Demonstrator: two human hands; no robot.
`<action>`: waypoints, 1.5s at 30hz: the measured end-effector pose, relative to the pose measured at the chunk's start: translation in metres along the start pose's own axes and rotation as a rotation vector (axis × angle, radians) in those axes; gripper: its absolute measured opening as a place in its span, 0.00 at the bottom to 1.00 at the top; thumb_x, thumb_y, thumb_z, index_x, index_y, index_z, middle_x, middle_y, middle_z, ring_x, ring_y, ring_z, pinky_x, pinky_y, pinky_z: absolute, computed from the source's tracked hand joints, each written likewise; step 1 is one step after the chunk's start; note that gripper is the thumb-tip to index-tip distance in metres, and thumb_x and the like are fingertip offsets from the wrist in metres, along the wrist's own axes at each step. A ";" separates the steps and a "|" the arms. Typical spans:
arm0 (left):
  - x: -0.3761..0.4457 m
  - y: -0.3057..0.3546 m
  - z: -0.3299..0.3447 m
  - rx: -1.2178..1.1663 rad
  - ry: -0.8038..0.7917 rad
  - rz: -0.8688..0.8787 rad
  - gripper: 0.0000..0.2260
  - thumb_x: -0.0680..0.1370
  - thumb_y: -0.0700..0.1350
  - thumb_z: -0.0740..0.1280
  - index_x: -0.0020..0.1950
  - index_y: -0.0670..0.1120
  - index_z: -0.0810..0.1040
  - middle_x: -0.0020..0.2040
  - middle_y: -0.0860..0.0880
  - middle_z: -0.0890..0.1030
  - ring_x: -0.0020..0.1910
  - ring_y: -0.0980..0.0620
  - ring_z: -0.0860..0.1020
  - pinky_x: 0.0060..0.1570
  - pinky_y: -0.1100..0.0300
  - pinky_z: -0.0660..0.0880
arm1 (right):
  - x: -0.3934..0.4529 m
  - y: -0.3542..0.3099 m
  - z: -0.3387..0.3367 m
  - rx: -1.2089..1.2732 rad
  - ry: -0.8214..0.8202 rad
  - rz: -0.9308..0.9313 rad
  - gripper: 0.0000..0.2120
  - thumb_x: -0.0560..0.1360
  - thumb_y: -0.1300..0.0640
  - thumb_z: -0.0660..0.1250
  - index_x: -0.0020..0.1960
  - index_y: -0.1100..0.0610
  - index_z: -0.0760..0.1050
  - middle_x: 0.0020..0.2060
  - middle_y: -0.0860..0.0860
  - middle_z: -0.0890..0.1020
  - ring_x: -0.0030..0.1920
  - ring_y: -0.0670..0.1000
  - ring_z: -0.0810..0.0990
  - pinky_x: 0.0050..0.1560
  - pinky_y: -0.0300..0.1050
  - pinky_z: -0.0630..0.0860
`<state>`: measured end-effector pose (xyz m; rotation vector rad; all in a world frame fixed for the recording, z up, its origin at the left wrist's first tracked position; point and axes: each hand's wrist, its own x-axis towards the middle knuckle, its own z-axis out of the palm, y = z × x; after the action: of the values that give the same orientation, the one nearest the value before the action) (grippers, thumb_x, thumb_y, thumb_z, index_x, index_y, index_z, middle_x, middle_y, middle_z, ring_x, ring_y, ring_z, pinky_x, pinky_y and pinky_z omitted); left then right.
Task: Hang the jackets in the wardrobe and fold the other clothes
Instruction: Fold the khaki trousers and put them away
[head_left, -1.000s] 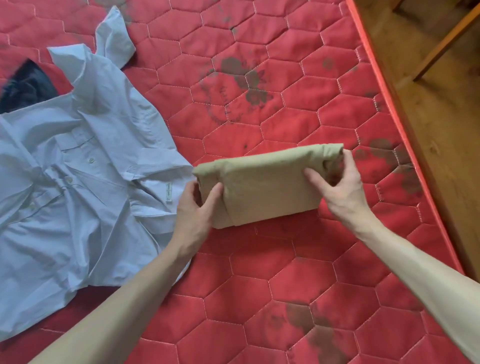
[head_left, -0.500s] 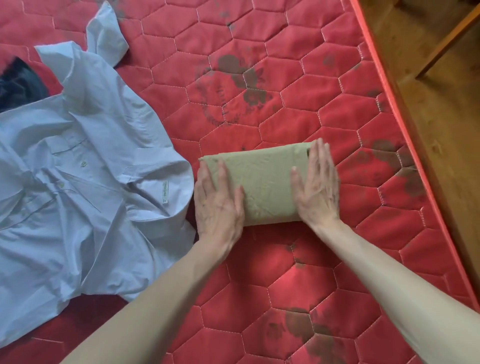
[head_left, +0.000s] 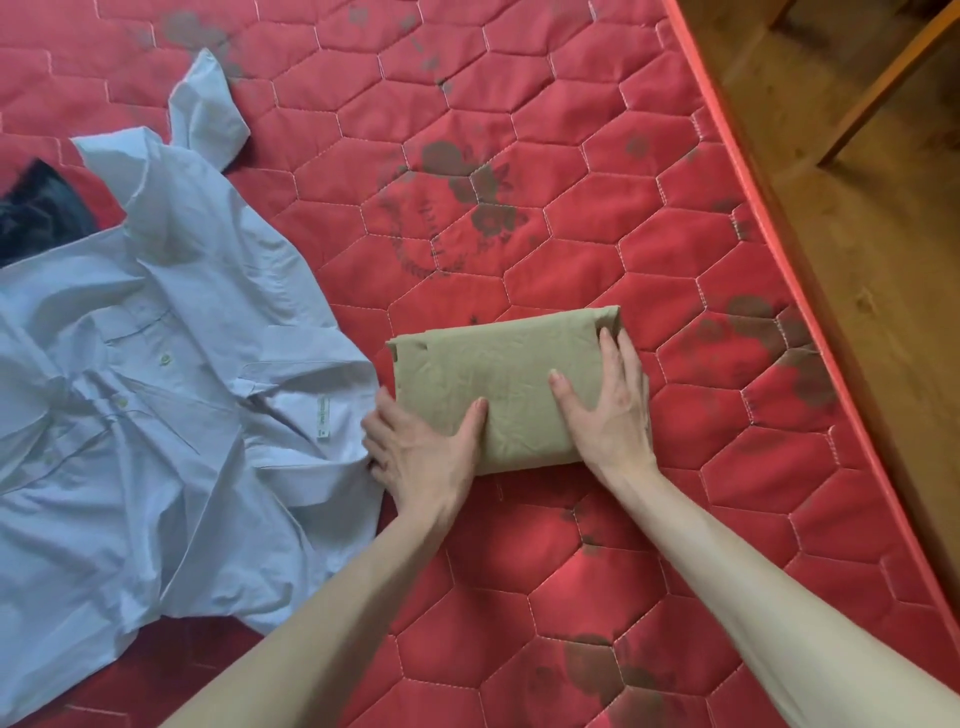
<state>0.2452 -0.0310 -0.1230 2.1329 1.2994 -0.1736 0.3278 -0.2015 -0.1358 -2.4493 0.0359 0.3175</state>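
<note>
A khaki garment (head_left: 498, 374) lies folded into a compact rectangle on the red quilted mattress (head_left: 597, 218). My left hand (head_left: 421, 452) is at its near left corner, thumb on top and fingers at the left edge by the shirt. My right hand (head_left: 608, 405) lies flat on the right half of the garment, fingers straight and spread. A light blue button shirt (head_left: 156, 395) lies spread and crumpled to the left, touching my left hand. A dark garment (head_left: 36, 213) shows partly behind the shirt at the left edge.
The mattress edge (head_left: 769, 291) runs diagonally down the right side. Beyond it is a wooden floor (head_left: 857, 218) with a wooden furniture leg (head_left: 893, 78) at the top right. Dark stains mark the mattress.
Both hands slid toward me along the folded khaki garment. My left hand shifted to the near left corner, and the view pulled back slightly.
</note>
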 end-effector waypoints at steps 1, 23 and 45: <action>-0.001 0.003 0.000 -0.049 -0.042 -0.147 0.53 0.66 0.71 0.75 0.78 0.42 0.58 0.73 0.39 0.63 0.74 0.37 0.62 0.74 0.42 0.61 | -0.005 -0.003 -0.002 0.039 0.032 0.025 0.38 0.80 0.43 0.70 0.83 0.56 0.59 0.81 0.54 0.62 0.80 0.55 0.61 0.79 0.47 0.54; 0.035 -0.032 -0.032 -0.701 -0.776 -0.382 0.26 0.63 0.51 0.82 0.60 0.46 0.84 0.50 0.52 0.89 0.43 0.57 0.86 0.40 0.57 0.82 | 0.023 0.000 -0.024 0.305 -0.248 0.278 0.37 0.71 0.33 0.73 0.73 0.50 0.68 0.60 0.45 0.81 0.61 0.49 0.81 0.60 0.48 0.76; -0.111 0.002 -0.329 -0.936 -0.886 -0.093 0.26 0.71 0.48 0.80 0.67 0.42 0.82 0.64 0.40 0.84 0.62 0.41 0.83 0.61 0.48 0.81 | -0.161 -0.186 -0.207 0.568 -0.216 0.076 0.23 0.69 0.43 0.79 0.61 0.46 0.77 0.55 0.45 0.84 0.48 0.34 0.83 0.44 0.27 0.76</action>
<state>0.1244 0.0722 0.1854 0.9869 0.7018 -0.3965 0.2365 -0.1932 0.1728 -1.8454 0.1108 0.5242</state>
